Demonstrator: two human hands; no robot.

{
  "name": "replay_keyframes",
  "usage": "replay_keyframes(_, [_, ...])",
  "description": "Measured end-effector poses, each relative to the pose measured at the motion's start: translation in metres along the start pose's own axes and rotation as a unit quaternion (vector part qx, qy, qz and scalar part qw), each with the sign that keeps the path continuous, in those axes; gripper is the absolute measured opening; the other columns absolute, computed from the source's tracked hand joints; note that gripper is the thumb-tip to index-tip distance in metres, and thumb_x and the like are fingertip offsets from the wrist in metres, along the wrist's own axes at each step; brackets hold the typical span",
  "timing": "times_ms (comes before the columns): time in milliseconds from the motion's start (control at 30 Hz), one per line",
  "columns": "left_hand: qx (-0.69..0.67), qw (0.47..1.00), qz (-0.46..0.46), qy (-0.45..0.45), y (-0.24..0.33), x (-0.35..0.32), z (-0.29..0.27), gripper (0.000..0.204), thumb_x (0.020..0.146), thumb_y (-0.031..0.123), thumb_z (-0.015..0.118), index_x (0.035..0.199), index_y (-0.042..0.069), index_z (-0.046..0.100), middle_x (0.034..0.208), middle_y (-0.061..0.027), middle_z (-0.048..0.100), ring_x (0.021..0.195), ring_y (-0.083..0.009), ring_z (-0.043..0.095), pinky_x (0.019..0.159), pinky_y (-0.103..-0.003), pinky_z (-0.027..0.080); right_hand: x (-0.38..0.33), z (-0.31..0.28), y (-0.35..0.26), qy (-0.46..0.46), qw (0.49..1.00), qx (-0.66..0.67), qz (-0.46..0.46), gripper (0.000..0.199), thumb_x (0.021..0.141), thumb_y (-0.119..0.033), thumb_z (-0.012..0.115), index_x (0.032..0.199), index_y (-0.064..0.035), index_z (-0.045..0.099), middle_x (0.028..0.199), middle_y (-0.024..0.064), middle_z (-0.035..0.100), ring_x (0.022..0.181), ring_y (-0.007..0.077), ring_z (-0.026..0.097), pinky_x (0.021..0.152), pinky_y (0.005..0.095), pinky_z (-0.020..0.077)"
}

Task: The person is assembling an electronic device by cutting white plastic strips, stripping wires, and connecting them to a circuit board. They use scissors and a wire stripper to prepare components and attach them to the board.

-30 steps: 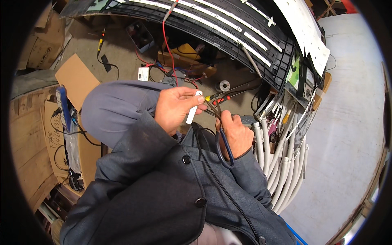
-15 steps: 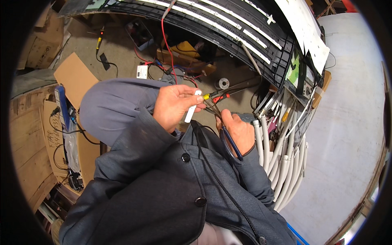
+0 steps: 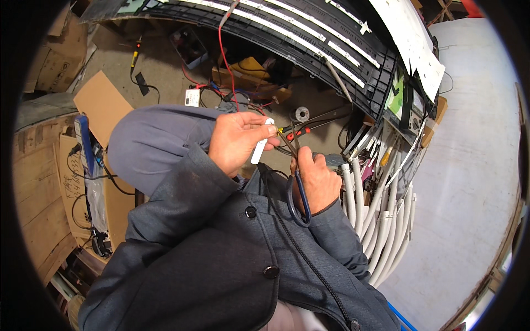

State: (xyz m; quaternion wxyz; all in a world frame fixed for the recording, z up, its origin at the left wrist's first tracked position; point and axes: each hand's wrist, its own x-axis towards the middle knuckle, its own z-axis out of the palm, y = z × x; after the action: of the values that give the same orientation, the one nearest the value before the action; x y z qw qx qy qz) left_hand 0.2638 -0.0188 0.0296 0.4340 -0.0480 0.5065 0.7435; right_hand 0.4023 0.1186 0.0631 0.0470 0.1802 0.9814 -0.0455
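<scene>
Scissors, blue-handled, are gripped in the right hand, blades spread; a white strip is pinched in the left hand, just left of the blades. Step judged: strip presented to blades; contact cannot be told. Steady pinch and careful blade placement seem called for next. Floor is seen beyond both hands; a pale board is set well right of them, a black panel ahead, white tubes just beside the right hand, a spool just past the hands.
</scene>
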Motion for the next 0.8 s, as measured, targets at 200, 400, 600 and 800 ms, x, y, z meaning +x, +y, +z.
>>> replay_keyframes(200, [0.001,1.0,-0.001,-0.001,-0.002,0.002,-0.001,0.022,0.092,0.004,0.071,0.109,-0.008,0.064,0.099,-0.0159,0.072,0.084,-0.0207,0.073,0.074,-0.028,0.06,0.003,-0.002,0.006,-0.008,0.999,0.038,-0.026,0.019,0.095,-0.025,0.062,0.091,-0.0108,0.05,0.073,0.0167,0.059,0.058,0.0416,0.063,0.05,0.0519,0.0469])
replay_keyframes(400, [0.001,1.0,-0.005,-0.012,-0.009,0.003,-0.004,0.021,0.092,0.003,0.07,0.109,-0.008,0.065,0.1,-0.0163,0.072,0.085,-0.0205,0.073,0.075,-0.028,0.061,0.008,-0.014,0.016,-0.041,0.994,0.085,-0.063,0.019,0.095,-0.022,0.062,0.089,-0.0092,0.05,0.07,0.0169,0.059,0.06,0.0408,0.063,0.051,0.0502,0.0475])
replay_keyframes(600, [0.003,1.0,0.007,0.0,-0.007,0.003,-0.002,0.024,0.091,0.003,0.071,0.11,-0.009,0.064,0.1,-0.0171,0.072,0.084,-0.0209,0.074,0.073,-0.028,0.061,0.0,-0.006,0.007,-0.035,0.999,0.003,-0.019,0.017,0.096,-0.026,0.06,0.094,-0.0116,0.05,0.076,0.0176,0.06,0.057,0.0412,0.063,0.049,0.0524,0.0464])
replay_keyframes(800, [0.004,1.0,0.001,0.006,-0.004,0.004,-0.001,0.025,0.09,0.004,0.072,0.11,-0.009,0.063,0.099,-0.017,0.072,0.083,-0.0213,0.074,0.073,-0.028,0.061,0.0,-0.001,0.004,-0.023,0.999,-0.021,-0.006,0.017,0.096,-0.028,0.058,0.096,-0.0134,0.05,0.08,0.0181,0.061,0.057,0.0401,0.064,0.049,0.0527,0.0468])
